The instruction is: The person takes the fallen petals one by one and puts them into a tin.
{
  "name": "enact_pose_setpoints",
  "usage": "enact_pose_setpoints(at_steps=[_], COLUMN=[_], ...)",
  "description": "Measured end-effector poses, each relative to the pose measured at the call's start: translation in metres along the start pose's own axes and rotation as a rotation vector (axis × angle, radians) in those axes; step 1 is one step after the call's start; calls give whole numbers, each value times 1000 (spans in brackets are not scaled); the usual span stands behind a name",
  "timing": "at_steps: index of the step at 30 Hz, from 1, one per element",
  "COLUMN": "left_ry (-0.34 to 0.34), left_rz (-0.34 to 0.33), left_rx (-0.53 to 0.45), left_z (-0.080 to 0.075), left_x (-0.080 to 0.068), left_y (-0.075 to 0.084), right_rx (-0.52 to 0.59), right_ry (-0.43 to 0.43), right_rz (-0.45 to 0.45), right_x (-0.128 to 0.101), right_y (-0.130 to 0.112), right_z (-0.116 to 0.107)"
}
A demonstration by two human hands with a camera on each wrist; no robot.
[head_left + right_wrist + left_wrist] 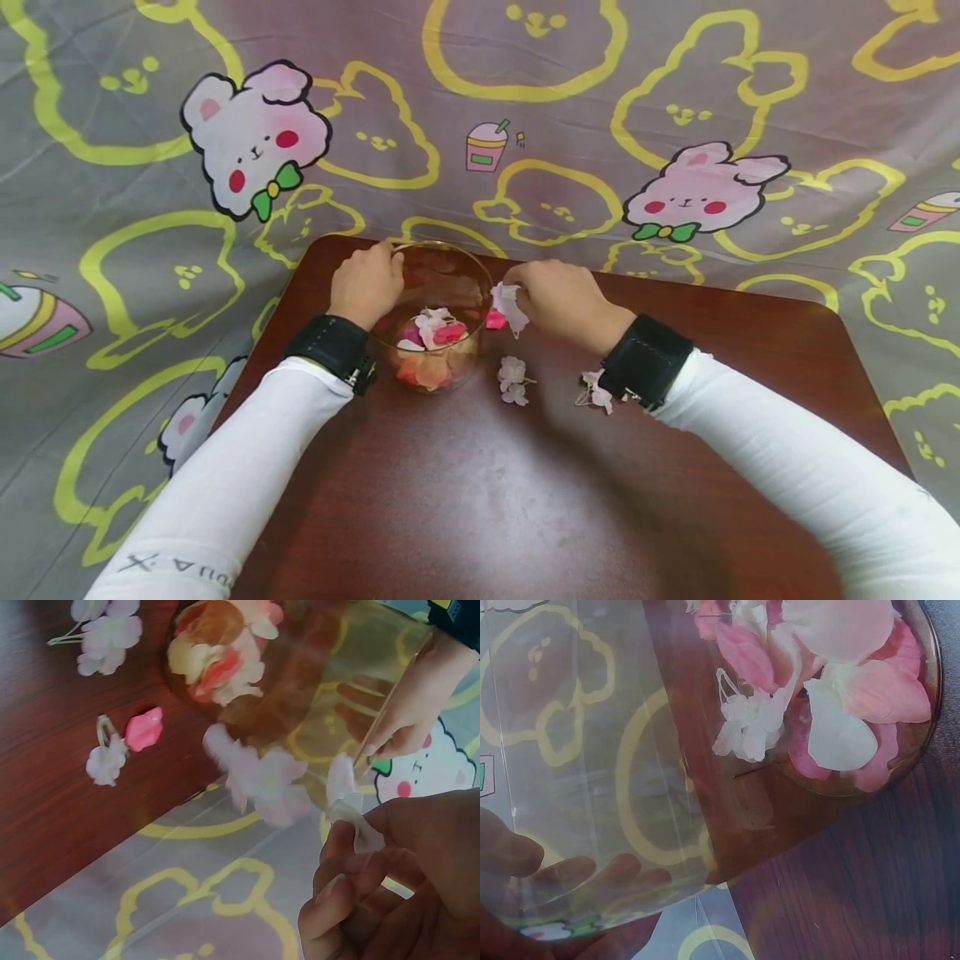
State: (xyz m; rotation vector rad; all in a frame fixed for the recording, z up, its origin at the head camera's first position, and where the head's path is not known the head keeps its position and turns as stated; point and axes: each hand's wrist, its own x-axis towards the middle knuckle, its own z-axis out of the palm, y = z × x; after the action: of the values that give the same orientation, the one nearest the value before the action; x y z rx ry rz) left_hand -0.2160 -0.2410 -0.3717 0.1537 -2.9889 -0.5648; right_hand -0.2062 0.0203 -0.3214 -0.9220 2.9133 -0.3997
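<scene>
A clear glass bowl [465, 287] stands near the far edge of a dark wooden table [480, 500], holding pink, white and orange fabric petals [435, 333]. My left hand [375, 271] grips the bowl's left rim; its fingers [570, 874] show through the glass wall [592, 750] in the left wrist view. Just right of the bowl, my right hand [517, 296] pinches a pale pink flower sprig [508, 307], with its blossoms [262, 780] hanging blurred below the fingers [341, 840]. The petals [832, 690] lie heaped at the bowl's bottom.
A loose pink petal [495, 319] lies beside the bowl. Two small pale flower clusters [513, 379] [596, 392] rest on the table by my right wrist. A grey cloth [525, 125] printed with rabbits surrounds the table.
</scene>
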Motion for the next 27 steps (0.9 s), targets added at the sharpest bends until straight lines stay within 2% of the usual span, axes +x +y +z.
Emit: enact_pose_setpoints(at_steps=[9,19,27], left_ry=[4,7,17], left_rz=[-1,2,10], left_rx=[-3,-8,-10], left_z=[3,3,2], left_x=[2,1,1], left_y=[-3,-4,-4], right_rx=[6,30,7], right_ry=[-22,-55,-61], right_rz=[-47,-46,-28], right_x=[7,15,22], right_y=[-18,-35,-44], right_z=[-2,1,8])
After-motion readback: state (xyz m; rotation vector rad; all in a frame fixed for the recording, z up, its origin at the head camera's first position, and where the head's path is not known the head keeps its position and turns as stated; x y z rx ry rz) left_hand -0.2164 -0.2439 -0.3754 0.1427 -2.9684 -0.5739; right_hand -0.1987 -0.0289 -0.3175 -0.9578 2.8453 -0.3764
